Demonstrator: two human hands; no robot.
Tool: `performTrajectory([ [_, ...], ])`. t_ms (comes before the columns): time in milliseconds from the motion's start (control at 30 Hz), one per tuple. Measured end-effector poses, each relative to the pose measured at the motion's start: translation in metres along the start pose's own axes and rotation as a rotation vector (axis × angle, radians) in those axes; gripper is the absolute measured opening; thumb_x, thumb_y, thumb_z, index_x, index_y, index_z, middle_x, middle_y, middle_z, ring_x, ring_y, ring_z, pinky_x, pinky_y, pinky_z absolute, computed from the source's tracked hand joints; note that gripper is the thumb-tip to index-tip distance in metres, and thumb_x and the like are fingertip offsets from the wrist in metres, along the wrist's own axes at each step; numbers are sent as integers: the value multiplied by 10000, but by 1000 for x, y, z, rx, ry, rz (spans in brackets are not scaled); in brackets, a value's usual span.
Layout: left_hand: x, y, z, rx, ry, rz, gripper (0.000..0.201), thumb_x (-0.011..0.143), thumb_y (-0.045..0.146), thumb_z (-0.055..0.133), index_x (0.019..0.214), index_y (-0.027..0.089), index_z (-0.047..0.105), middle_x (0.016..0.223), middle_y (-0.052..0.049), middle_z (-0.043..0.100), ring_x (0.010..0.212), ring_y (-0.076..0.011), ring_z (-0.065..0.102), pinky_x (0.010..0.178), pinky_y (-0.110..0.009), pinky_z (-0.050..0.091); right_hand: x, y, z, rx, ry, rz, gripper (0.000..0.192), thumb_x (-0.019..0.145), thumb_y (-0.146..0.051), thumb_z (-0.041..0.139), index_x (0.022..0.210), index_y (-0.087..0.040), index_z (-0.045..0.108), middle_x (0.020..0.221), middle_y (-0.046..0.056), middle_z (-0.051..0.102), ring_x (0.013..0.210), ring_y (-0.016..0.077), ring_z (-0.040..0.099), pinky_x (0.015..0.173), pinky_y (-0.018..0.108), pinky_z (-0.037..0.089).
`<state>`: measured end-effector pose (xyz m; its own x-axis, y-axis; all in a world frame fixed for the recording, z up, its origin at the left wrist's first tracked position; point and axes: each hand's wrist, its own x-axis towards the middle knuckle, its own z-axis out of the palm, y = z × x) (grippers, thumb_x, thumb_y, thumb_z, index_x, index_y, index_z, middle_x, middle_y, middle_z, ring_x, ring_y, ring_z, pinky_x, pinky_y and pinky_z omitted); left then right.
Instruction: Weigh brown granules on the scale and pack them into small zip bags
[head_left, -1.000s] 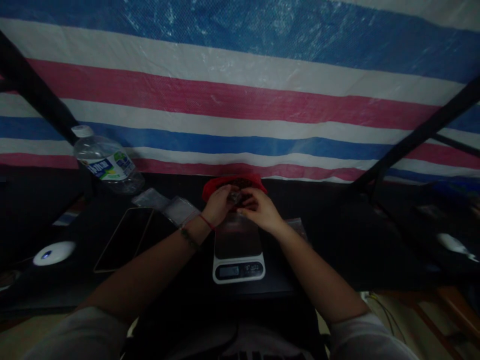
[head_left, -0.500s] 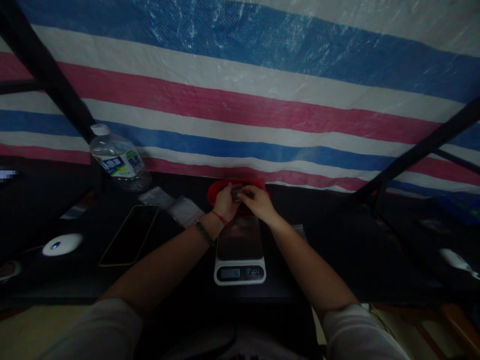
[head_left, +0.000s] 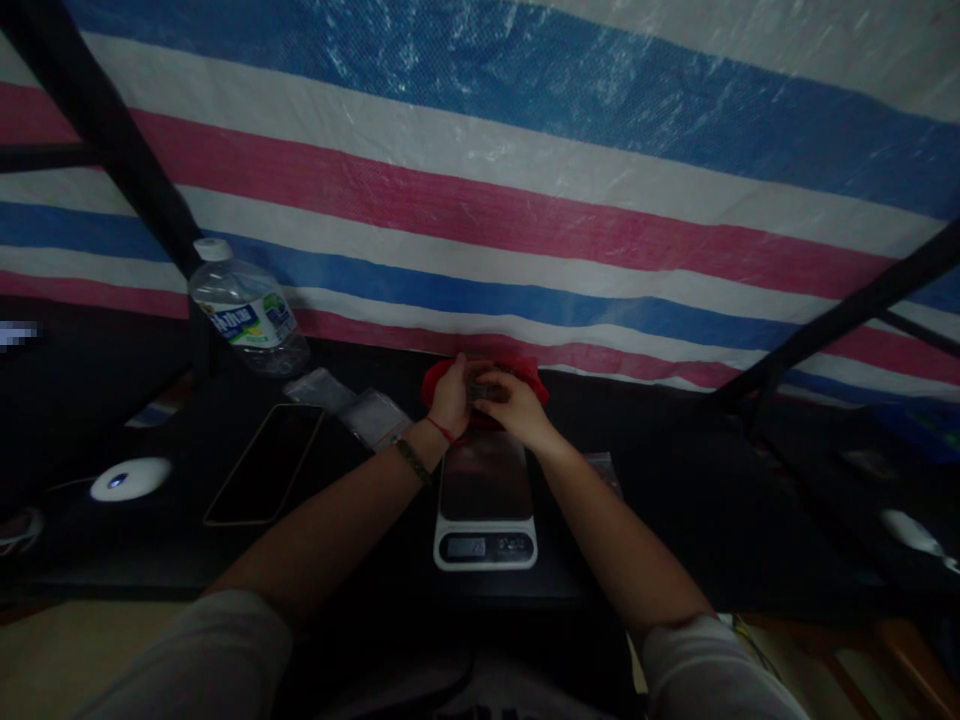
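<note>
Two hands meet above far edge of white digital kitchen scale on dark worktop, over red shallow bowl. Left hand, right hand pinch small dark item together. Risks: slipping grip drops item beside bowl; forearm nudges scale.

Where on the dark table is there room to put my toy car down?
The widest bare patch lies right of the scale, toward the slanted black bar. A smaller one sits between the phone and the scale. It is crowded at the back left, around the water bottle and clear bags, and where both hands meet over the red bowl.
</note>
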<state>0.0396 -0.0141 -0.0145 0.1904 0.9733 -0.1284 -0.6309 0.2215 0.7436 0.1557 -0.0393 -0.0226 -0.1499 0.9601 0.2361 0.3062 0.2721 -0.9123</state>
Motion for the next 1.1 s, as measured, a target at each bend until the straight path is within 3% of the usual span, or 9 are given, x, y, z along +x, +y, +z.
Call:
performTrajectory([
  [167,10,3,-3,245,-112,92,604,895,616,341,774,149,704,822,-80,722,801,-192,672,773,-314,514,-4,-4,3,177,48,125,272,699,-251,709,942,-160,629,936,57,693,826,165,661,800,323,535],
  [400,12,19,-10,508,-490,202,749,846,741,261,973,152,707,1072,-99,703,1038,-244,631,964,-371,455,-13,-10,6,450,-37,292,398,744,-418,711,1055,-180,637,970,60,689,680,126,657,661,284,566],
  [567,13,31,-11,640,-678,233,759,832,758,272,1085,174,684,1141,-97,676,1102,-267,593,996,-403,428,-14,-7,10,732,-25,305,394,657,-339,793,996,-196,651,1045,47,673,802,132,657,784,293,564],
  [700,16,33,-10,701,-661,326,617,896,645,301,1175,214,643,1256,-74,621,1196,-273,533,1027,-411,401,-12,-9,13,746,-86,248,366,612,-234,789,953,-180,668,1010,46,689,922,163,647,935,336,495],
  [800,16,30,-10,683,-658,426,545,906,579,357,1255,231,589,1357,-68,543,1283,-270,456,1069,-411,365,-10,-7,15,648,-79,188,287,630,-215,749,901,-168,667,954,44,700,914,177,647,955,365,471],
  [900,15,26,-8,571,-618,473,586,896,609,359,1253,199,579,1335,-98,549,1267,-270,470,1080,-422,362,-8,-4,16,559,-40,149,329,626,-220,743,937,-172,651,994,45,697,944,183,644,956,367,466],
  [1000,15,24,-3,427,-528,474,624,909,641,279,1208,191,593,1290,-95,579,1223,-253,508,1085,-403,358,-7,-2,14,485,-6,160,376,630,-235,743,983,-180,627,1049,55,690,974,183,642,947,353,475],
  [1100,17,25,2,385,-328,365,571,938,594,254,1185,205,592,1306,-75,570,1222,-229,510,1064,-386,382,-6,-1,9,450,35,154,385,702,-295,694,1061,-197,598,1111,63,675,1013,180,636,933,343,487],
])
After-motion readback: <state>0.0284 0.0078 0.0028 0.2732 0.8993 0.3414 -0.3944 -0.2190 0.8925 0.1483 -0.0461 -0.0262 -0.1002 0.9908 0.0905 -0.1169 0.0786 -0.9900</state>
